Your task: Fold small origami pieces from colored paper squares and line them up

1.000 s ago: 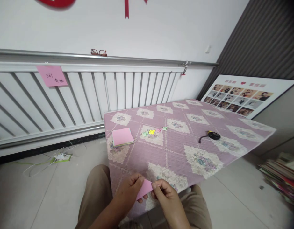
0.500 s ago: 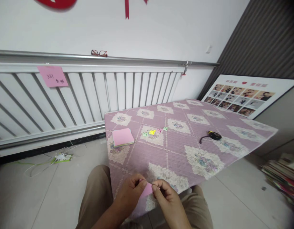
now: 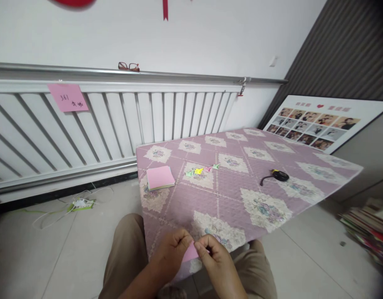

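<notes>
A piece of pink paper [image 3: 190,252] is pinched between my two hands above the table's near edge. My left hand [image 3: 172,251] grips it at the left with thumb and bent fingers. From the other side my right hand [image 3: 214,255] pinches its upper right part, the two thumbs close together. Fingers cover much of the paper's edge. Farther up the table, a stack of square paper [image 3: 160,177] with a pink top sheet lies at the left. To its right sits a row of small folded paper pieces: green, a yellow one [image 3: 198,171], pink and green.
A purple patterned cloth [image 3: 191,199] covers the table. A black coiled object with a strap [image 3: 280,176] lies at the right. Behind stands a white radiator [image 3: 116,124] with glasses [image 3: 129,67] on its pipe. Stacked papers [image 3: 365,232] and a power strip [image 3: 82,204] are on the floor.
My hands have drawn closer together on the pink paper, the right hand moving slightly left. The paper shows a little lower between them. The view has shifted slightly.
</notes>
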`<state>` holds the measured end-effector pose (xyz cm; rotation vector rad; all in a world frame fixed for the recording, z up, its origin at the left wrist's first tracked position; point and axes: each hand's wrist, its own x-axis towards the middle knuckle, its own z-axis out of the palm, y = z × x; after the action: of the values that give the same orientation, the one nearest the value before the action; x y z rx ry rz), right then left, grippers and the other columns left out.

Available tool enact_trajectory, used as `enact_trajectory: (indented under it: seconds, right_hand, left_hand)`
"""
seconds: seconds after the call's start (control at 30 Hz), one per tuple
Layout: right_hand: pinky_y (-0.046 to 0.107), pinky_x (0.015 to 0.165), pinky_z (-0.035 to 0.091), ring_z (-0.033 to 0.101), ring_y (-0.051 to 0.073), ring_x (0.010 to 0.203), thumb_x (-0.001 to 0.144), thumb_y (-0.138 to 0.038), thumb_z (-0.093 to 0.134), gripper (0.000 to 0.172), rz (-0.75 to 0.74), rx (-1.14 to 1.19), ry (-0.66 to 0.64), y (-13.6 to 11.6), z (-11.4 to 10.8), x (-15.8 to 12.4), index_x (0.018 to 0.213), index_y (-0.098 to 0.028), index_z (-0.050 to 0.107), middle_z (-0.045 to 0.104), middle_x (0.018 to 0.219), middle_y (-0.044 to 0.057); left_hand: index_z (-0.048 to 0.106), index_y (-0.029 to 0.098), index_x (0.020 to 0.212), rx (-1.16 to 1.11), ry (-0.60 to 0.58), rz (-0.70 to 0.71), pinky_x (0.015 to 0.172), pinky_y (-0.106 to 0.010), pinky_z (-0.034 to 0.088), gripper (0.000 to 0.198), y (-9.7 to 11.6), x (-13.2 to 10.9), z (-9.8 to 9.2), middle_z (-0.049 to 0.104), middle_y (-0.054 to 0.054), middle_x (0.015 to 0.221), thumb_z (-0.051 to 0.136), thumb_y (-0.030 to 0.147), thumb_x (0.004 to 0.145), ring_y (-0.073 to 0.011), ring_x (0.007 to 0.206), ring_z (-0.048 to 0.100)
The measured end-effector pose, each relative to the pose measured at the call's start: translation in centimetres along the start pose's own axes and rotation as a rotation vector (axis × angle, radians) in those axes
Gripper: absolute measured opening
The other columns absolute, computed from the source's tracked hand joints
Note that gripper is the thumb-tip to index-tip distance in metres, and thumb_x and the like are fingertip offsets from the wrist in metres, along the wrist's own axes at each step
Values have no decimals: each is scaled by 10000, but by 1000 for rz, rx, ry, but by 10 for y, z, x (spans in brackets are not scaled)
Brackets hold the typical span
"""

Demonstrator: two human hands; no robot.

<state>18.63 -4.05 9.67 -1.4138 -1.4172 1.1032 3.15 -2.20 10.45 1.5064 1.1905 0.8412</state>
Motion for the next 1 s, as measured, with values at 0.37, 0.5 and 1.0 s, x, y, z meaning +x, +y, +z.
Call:
enact_trajectory:
  seconds: [0.37,0.5,1.0]
  right_hand:
    - [248,548,316,362,128,568,757,-548,560,373,60,11,7,2,-8,0,613,-212,485,383,580,-47]
    - [249,552,312,361,128,571,764,-564,557,386,45,22,75,9,-13,2,622,-210,498,388,581,-47]
    - [240,566,294,380,117,585,723,-394,647,226,88,87,-214,8,-8,3,696,-169,638,477,604,-37]
  left_hand:
    - [490,182,661,67,-47,50,571,-240,292,185,-2,2,-4,463,41,631,487,302,803,-125,618,417]
    - [545,175,683,-28,-151,-48,522,-231,287,111,-5,-2,-5,474,51,586,513,258,748,-113,548,418]
    - [464,191,584,111,-101,-46,526,-247,235,151,-6,-6,-4,400,55,558,512,261,709,-114,564,366]
